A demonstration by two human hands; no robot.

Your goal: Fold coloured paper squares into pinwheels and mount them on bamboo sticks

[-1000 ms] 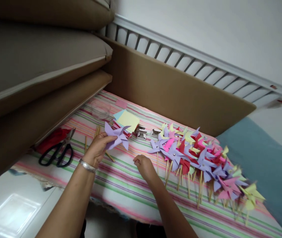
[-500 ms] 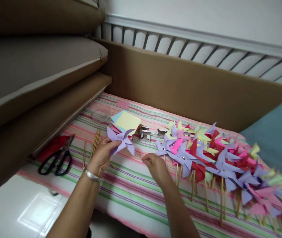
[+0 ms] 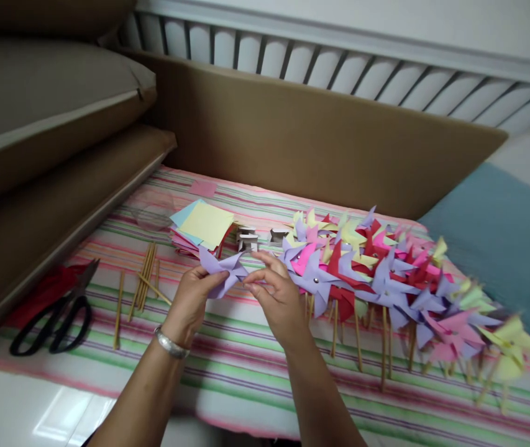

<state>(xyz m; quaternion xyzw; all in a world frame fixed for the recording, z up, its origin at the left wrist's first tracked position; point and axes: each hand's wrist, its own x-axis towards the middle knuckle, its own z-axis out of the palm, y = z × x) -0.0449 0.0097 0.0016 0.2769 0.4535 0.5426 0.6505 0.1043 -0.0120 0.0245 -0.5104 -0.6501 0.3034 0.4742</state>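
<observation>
A lilac paper pinwheel point(image 3: 220, 266) without a stick is pinched between the thumb and fingers of my left hand point(image 3: 194, 295), above the striped cloth. My right hand point(image 3: 278, 298) is at the pinwheel's right edge. Its thumb and index finger come together there while the other fingers stretch outward; anything small between the tips is too fine to see. Finished pinwheels on sticks point(image 3: 386, 285) in lilac, red, pink and yellow crowd the cloth to the right. Behind the held pinwheel lies a stack of coloured paper squares point(image 3: 206, 225).
Black-handled scissors point(image 3: 62, 316) lie at left beside red material point(image 3: 36, 298). Several thin wooden sticks point(image 3: 143, 279) rest near my left hand. Small open boxes point(image 3: 247, 239) stand behind. A brown panel point(image 3: 292, 130) and stacked cushions point(image 3: 59, 161) border the striped cloth point(image 3: 227, 372).
My right hand has moved up and left to the lilac pinwheel's edge, its outer fingers now extended. My left hand still holds the pinwheel. The camera view has shifted right.
</observation>
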